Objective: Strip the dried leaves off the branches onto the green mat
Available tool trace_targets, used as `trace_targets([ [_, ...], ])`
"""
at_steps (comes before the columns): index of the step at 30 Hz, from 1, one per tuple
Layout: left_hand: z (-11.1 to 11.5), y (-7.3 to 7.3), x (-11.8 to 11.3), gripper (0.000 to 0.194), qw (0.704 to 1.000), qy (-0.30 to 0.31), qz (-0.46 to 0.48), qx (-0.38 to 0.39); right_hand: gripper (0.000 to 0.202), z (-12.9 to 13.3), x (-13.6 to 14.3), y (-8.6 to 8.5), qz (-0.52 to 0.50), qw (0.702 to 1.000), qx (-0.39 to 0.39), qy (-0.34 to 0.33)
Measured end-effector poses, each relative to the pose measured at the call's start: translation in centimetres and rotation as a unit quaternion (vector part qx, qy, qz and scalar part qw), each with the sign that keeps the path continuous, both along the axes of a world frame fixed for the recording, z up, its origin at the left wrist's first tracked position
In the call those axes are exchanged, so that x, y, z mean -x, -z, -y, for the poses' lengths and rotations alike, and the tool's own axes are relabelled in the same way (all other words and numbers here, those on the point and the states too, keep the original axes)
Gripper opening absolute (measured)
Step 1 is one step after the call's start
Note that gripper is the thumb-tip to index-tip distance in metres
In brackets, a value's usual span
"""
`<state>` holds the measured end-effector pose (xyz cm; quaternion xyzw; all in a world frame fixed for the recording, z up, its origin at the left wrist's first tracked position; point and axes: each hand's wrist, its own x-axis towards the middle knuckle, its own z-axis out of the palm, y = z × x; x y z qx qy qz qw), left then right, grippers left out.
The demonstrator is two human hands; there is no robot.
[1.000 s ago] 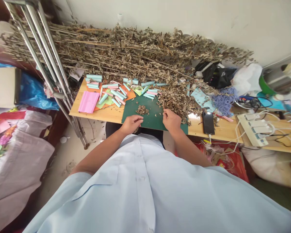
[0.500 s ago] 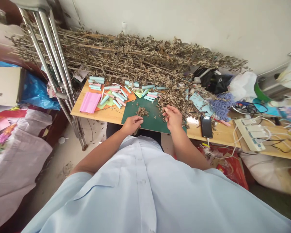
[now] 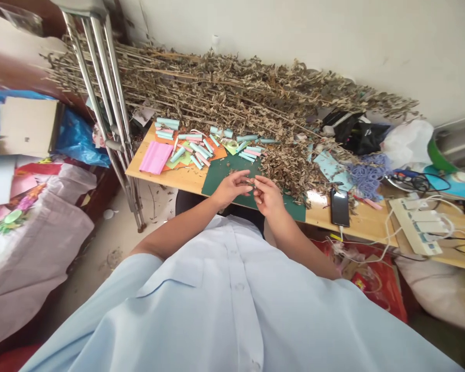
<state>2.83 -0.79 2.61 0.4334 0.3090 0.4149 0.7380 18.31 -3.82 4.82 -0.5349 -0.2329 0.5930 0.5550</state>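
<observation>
Over the green mat (image 3: 217,173), my left hand (image 3: 233,188) and my right hand (image 3: 268,195) meet at the fingertips. A small bit of dried leaf shows between them. The right fingers are closed in a pinch on it; the left fingers are curled with thumb and forefinger near the same bit, and whether they grip it is unclear. A heap of dried leaves (image 3: 284,168) lies just beyond my right hand. The small crumbled pile on the mat is mostly hidden behind my left hand.
Dried stalks (image 3: 217,88) stretch along the wall. Blue and pink paper rolls (image 3: 199,150) and a pink sheet (image 3: 156,157) lie at left. Metal crutches (image 3: 112,113) lean at the table's left end. A phone (image 3: 340,207) and power strip (image 3: 418,225) are at right.
My hands have come together over the mat, the left moving up and right, the right slightly lower relative to the mat. The whole view has shifted, so the table appears farther right.
</observation>
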Motion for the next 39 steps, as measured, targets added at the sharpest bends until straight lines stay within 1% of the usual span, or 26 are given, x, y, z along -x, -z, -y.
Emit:
trace_targets([
  [4,0.7,0.5,-0.3,0.046,0.997,-0.009,-0.075,-0.02,0.037,0.8,1.0,0.9,0.077,0.997,-0.021,0.022],
  [8,1.3,1.2,-0.2,0.038,0.986,-0.054,-0.142,-0.069,0.033,0.8,1.4,1.5,0.161,0.985,-0.061,0.032],
  [13,1.4,0.7,0.6,0.025,0.966,-0.074,-0.212,-0.128,0.028,0.4,1.7,1.9,0.224,0.968,-0.116,0.013],
  [16,1.4,0.5,1.0,0.025,0.959,-0.064,-0.231,-0.148,0.028,0.4,1.7,2.0,0.233,0.965,-0.123,0.009],
  [18,1.4,0.5,1.1,0.027,0.962,-0.055,-0.23,-0.135,0.031,0.4,1.6,2.1,0.23,0.966,-0.118,0.014],
  [20,1.4,0.7,1.0,0.027,0.969,-0.048,-0.218,-0.105,0.033,0.4,1.4,2.0,0.23,0.967,-0.11,0.018],
  [25,1.3,1.3,0.8,0.028,0.99,-0.026,-0.134,0.025,0.032,0.7,0.4,1.3,0.234,0.967,-0.103,-0.001],
  [27,1.1,1.3,1.0,0.029,0.993,-0.03,-0.095,0.065,0.03,1.1,-0.1,1.0,0.243,0.963,-0.111,-0.025],
  [29,0.8,1.2,1.4,0.031,0.992,-0.033,-0.064,0.101,0.028,1.8,-0.4,0.8,0.264,0.955,-0.116,-0.074],
  [31,0.6,0.9,1.7,0.033,0.99,-0.029,-0.044,0.132,0.025,2.6,-0.5,0.7,0.295,0.938,-0.121,-0.134],
  [33,0.4,0.7,2.1,0.035,0.988,-0.024,-0.03,0.149,0.021,3.4,-0.4,0.9,0.341,0.911,-0.14,-0.187],
  [35,0.2,0.5,2.3,0.037,0.987,-0.019,-0.014,0.158,0.016,4.1,-0.2,1.2,0.393,0.871,-0.172,-0.24],
  [37,0.2,0.3,2.4,0.037,0.985,-0.018,-0.001,0.169,0.013,4.6,0.0,1.5,0.446,0.823,-0.201,-0.287],
  [39,0.2,0.1,2.5,0.036,0.983,-0.02,0.006,0.183,0.012,4.8,0.2,1.8,0.492,0.781,-0.221,-0.314],
])
